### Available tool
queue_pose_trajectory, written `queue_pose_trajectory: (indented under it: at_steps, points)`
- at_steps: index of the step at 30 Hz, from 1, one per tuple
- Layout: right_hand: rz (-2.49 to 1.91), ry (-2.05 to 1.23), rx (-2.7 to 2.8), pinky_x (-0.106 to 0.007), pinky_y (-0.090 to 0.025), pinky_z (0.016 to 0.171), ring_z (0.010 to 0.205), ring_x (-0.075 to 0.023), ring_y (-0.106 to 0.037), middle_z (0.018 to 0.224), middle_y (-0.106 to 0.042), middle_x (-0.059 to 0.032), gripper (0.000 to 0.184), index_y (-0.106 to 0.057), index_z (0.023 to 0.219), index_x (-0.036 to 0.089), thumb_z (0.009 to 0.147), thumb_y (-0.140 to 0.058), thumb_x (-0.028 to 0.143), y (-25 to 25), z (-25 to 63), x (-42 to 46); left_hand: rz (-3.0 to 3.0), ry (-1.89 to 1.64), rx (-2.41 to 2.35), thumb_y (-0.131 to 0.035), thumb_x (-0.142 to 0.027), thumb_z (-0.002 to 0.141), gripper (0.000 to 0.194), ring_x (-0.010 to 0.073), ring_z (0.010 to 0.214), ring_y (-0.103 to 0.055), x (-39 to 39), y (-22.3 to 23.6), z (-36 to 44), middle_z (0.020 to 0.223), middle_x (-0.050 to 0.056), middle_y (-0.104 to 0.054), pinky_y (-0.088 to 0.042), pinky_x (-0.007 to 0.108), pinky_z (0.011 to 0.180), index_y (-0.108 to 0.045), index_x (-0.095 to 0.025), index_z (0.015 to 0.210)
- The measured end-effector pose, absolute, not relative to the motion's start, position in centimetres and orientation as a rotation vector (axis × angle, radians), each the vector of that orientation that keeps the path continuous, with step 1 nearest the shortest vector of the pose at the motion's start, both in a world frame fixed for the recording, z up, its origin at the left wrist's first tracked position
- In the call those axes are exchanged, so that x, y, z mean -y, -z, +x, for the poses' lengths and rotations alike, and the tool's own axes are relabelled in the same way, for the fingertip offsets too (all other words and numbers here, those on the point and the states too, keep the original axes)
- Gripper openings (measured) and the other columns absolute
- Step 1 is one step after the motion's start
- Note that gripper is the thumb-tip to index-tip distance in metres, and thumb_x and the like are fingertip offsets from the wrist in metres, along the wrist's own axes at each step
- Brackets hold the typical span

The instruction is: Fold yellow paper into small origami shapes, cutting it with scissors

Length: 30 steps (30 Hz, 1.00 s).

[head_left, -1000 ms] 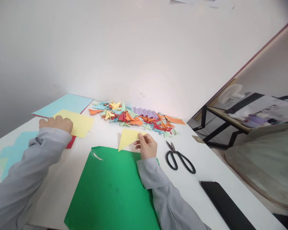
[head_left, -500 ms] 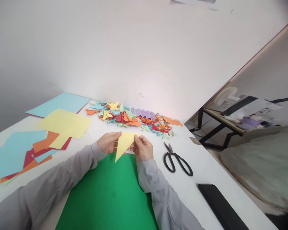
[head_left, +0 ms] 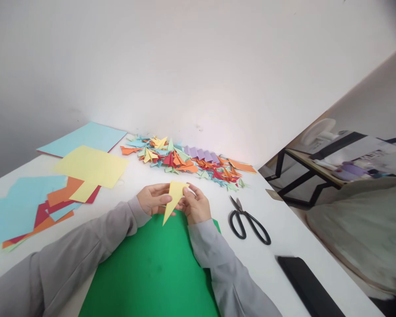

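A folded piece of yellow paper point(head_left: 174, 196), narrow and pointed at its lower end, is held up between my two hands. My left hand point(head_left: 154, 199) grips its left edge, with the thumb on the front and the fingers behind. On the other side, my right hand point(head_left: 196, 204) pinches the upper right corner between thumb and fingers. Below the hands lies a green sheet point(head_left: 152, 268). Some fingertips are hidden behind the paper. Black-handled scissors point(head_left: 246, 220) lie with their blades slightly apart to the right of my right hand.
Small folded paper planes point(head_left: 171, 158) in many colours are heaped along the wall. Loose coloured paper point(head_left: 23, 207) spreads over the left of the white table point(head_left: 119, 193). A black flat object point(head_left: 306, 281) lies near the right edge. Beyond stands a low bench point(head_left: 312, 171).
The yellow paper looks narrower, folded over on itself. My left thumb has come down from its top edge onto its front face. The view has shifted slightly.
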State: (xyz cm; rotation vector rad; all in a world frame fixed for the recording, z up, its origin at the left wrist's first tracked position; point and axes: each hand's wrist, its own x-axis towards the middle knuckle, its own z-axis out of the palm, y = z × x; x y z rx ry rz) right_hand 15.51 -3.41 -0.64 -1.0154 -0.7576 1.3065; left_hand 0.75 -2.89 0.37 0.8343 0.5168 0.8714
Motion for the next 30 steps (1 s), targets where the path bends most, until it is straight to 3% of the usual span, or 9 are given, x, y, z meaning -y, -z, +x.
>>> queue_pose_trajectory:
  at_steps: [3,7,9,12,15,21,25,28,30]
  points:
    - [-1.13,-1.119,0.892,-0.021,-0.045,0.04,0.054,-0.0104,-0.056,0.078,-0.053,0.0019,0.065,-0.038,0.113,0.027,0.057,-0.069,0.036,0.4,15.4,3.8,0.922,-0.955,-0.662,-0.074,-0.019,0.05,0.068,0.0223,0.077,-0.061,3.2,-0.9,0.9,0.129,0.015,-0.036,-0.053,0.037,0.061,-0.049,-0.021,0.113]
    - [-1.073,-0.981,1.217,-0.026,-0.05,0.055,0.074,-0.0131,-0.055,0.102,-0.046,-0.0045,0.052,-0.043,0.116,0.03,0.068,-0.059,0.039,-0.2,15.2,4.7,1.069,-1.031,-0.71,-0.074,-0.016,0.05,0.078,0.0179,0.075,-0.061,3.4,-0.8,1.0,0.134,0.013,-0.027,-0.053,0.034,0.059,-0.042,-0.03,0.12]
    - [-1.006,-0.925,1.357,-0.027,-0.05,0.061,0.083,-0.0149,-0.053,0.108,-0.042,-0.0053,0.044,-0.048,0.113,0.032,0.07,-0.057,0.036,-0.3,15.1,5.0,1.104,-1.041,-0.691,-0.073,-0.016,0.051,0.081,0.0152,0.073,-0.06,3.3,-0.5,1.1,0.131,0.013,-0.032,-0.052,0.032,0.06,-0.038,-0.031,0.123]
    - [-0.954,-0.876,1.472,-0.028,-0.05,0.065,0.089,-0.0167,-0.051,0.107,-0.04,-0.0051,0.034,-0.054,0.106,0.033,0.073,-0.056,0.033,-0.3,15.0,5.3,1.139,-1.027,-0.667,-0.072,-0.016,0.053,0.085,0.0134,0.069,-0.059,3.2,-0.1,1.1,0.107,0.01,-0.054,-0.051,0.03,0.063,-0.033,-0.027,0.127]
    - [-0.951,-0.839,1.516,-0.029,-0.049,0.066,0.089,-0.0165,-0.051,0.106,-0.04,-0.0046,0.031,-0.056,0.104,0.034,0.073,-0.056,0.03,-0.2,15.1,5.2,1.15,-1.013,-0.672,-0.072,-0.017,0.053,0.083,0.0144,0.069,-0.059,3.2,-0.1,1.1,0.086,0.005,-0.061,-0.05,0.031,0.064,-0.034,-0.022,0.127]
    - [-0.923,-0.812,1.519,-0.028,-0.048,0.063,0.086,-0.0155,-0.051,0.104,-0.043,-0.0048,0.028,-0.057,0.102,0.031,0.073,-0.056,0.029,-0.4,15.2,5.2,1.119,-0.999,-0.673,-0.073,-0.018,0.049,0.079,0.0154,0.071,-0.059,3.4,-0.3,1.2,0.085,0.005,-0.062,-0.049,0.033,0.069,-0.042,-0.017,0.121]
    - [-0.961,-0.785,1.447,-0.026,-0.047,0.061,0.085,-0.0158,-0.05,0.099,-0.047,-0.0053,0.025,-0.057,0.095,0.024,0.071,-0.058,0.03,-0.5,15.0,5.1,1.094,-0.954,-0.68,-0.073,-0.019,0.052,0.084,0.0156,0.07,-0.059,3.2,-0.4,1.1,0.073,0.004,-0.063,-0.048,0.032,0.068,-0.035,-0.016,0.126]
    - [-1.0,-0.831,1.334,-0.026,-0.047,0.058,0.081,-0.0153,-0.051,0.093,-0.05,-0.0045,0.024,-0.054,0.089,0.021,0.068,-0.06,0.031,-0.3,15.0,5.0,1.07,-0.964,-0.687,-0.073,-0.019,0.051,0.083,0.0179,0.075,-0.06,3.1,-0.4,1.0,0.094,0.01,-0.061,-0.048,0.034,0.069,-0.035,-0.019,0.126]
    - [-1.016,-0.863,1.271,-0.024,-0.046,0.053,0.075,-0.0146,-0.052,0.085,-0.052,-0.0029,0.024,-0.051,0.085,0.02,0.066,-0.062,0.03,-0.3,14.9,5.0,1.067,-1.011,-0.675,-0.073,-0.016,0.051,0.079,0.0194,0.081,-0.059,3.1,-0.5,0.9,0.115,0.013,-0.05,-0.048,0.034,0.071,-0.04,-0.021,0.122]
